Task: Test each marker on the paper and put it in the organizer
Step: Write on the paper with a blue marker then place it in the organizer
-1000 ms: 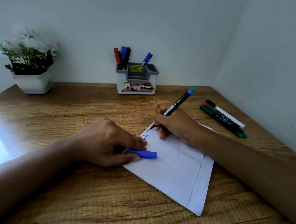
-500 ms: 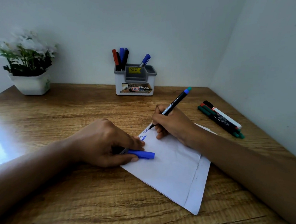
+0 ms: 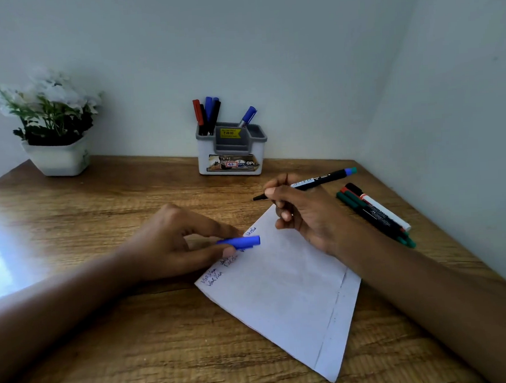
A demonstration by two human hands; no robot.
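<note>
Setting's a wooden desk point(image 3: 137, 361) pushed into a corner, pale walls point(image 3: 266, 42) behind and to the right, with a bright patch of glare on the far left edge. Back left you've got a potted plant point(image 3: 52, 120) with white flowers in a white pot. Your left hand point(image 3: 172, 240) sits low at the paper's left edge, thumb and fingertips pinching a blue cap point(image 3: 243, 241) that lies sideways just over the scribbles. Behind that, against the back wall, stands the organizer point(image 3: 231, 154), white with a grey top and a yellow sticker on the front. Its left compartment holds a bunch of markers point(image 3: 208, 114) standing up, red, black and blue. One blue-capped pen point(image 3: 248, 116) leans to the right further along; can't tell exactly which slot it's in. The paper point(image 3: 287, 292) lies skewed on the desk in front of you, one corner pointing away, with small lines of handwriting along its left edge. Your right hand point(image 3: 303, 215) is over that far corner, fingers curled round an uncapped black marker point(image 3: 313, 182) — the tip points left, off the sheet, and the blue-green end sticks out to the right. Far right, near the wall, a few loose markers point(image 3: 377, 213) lie side by side, touching — green ones, a red-ended one, and a white-bodied one.
</note>
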